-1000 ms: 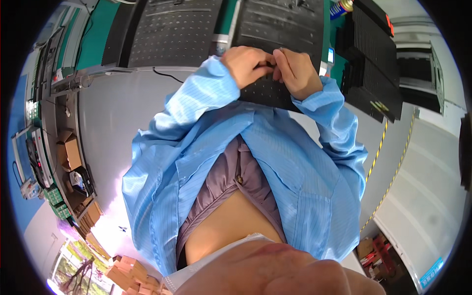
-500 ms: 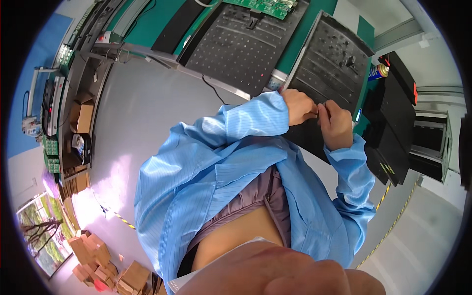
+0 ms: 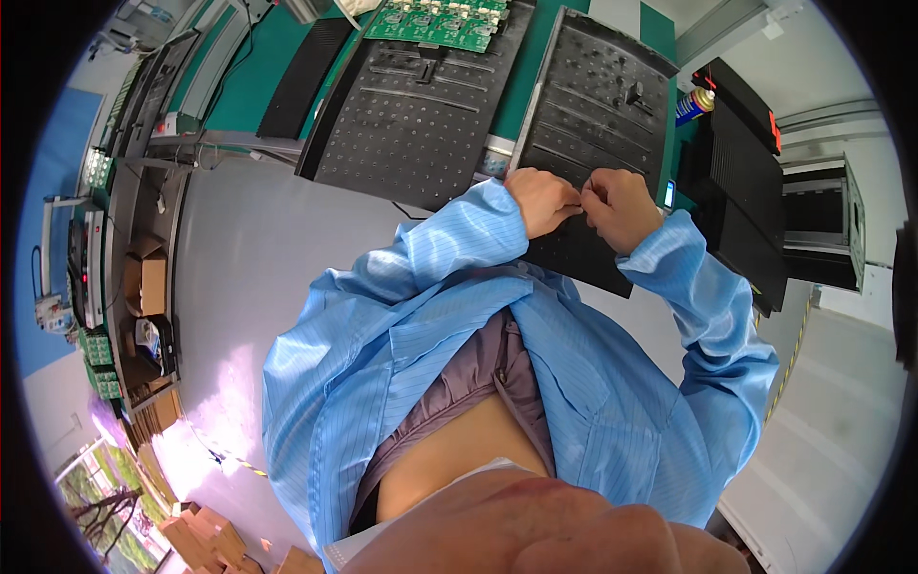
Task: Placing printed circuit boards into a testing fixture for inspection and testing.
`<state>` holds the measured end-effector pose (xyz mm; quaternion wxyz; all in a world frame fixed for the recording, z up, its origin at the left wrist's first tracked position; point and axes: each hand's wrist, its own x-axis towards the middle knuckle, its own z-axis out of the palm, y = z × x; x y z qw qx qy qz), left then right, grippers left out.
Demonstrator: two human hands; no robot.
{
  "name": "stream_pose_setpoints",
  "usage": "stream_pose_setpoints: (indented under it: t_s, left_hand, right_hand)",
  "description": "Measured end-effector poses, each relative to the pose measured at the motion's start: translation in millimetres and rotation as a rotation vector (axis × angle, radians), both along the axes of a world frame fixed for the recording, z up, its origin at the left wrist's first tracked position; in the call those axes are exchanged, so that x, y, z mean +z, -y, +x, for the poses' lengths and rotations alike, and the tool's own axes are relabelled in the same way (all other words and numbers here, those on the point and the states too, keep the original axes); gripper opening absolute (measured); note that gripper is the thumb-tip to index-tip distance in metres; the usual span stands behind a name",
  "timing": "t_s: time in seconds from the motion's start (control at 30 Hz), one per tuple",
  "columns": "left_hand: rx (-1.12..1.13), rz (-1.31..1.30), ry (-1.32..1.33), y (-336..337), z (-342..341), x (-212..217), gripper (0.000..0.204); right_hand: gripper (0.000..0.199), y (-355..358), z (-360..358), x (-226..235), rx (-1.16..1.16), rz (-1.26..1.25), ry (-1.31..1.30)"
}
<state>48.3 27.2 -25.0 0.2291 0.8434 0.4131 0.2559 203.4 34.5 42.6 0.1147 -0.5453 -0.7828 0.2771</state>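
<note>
Both hands over the near part of the right-hand black perforated tray (image 3: 598,129), fingertips meeting. Left hand (image 3: 543,203): fingers curled in, tips drawn together, back of hand up. Right hand (image 3: 620,206): fingers bent, thumb and index close together right against the left fingertips. Can't tell if anything is pinched between them; too small and covered by the fingers. Tray sits on the green worktop (image 3: 519,81), near end sticking out toward the person's blue coat (image 3: 612,373).

Vs half a second ago: camera has swung, so trays and hands all sit further left in view. Fingertips are still together over the same tray. Right hand has rolled over: it was more upright, now shows more of its back and knuckles. More of the green circuit board panel (image 3: 435,24) is in view at the top; a second ago it was out of frame.

Around the hands: second black tray (image 3: 406,120) to the left, circuit board panel over its far end. Small black clip (image 3: 634,94) on the right-hand tray, beyond the hands. Small lit screen (image 3: 669,194) just right of the right hand. Blue spray can (image 3: 694,106) further back, beside black ribbed stacks (image 3: 736,182).
</note>
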Motion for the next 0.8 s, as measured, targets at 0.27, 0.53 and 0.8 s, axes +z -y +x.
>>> stream_pose_setpoints:
  t_s: [0.27, 0.53, 0.8]
  left_hand:
    - [0.0, -0.002, -0.023, 1.0, -0.2, -1.6, 0.008]
    - [-0.043, -0.044, -0.035, -2.9, -2.6, -8.1, 0.01]
    - [-0.051, -0.027, 0.058, -8.9, -2.9, -6.4, 0.011]
  right_hand:
    - [0.01, -0.4, -3.3, -5.1, 0.021, -0.018, -0.065]
    - [0.004, 7.9, -0.9, -12.4, 0.281, 0.304, 0.053]
    - [0.012, -18.1, 17.3, 14.4, 0.656, 0.062, 0.006]
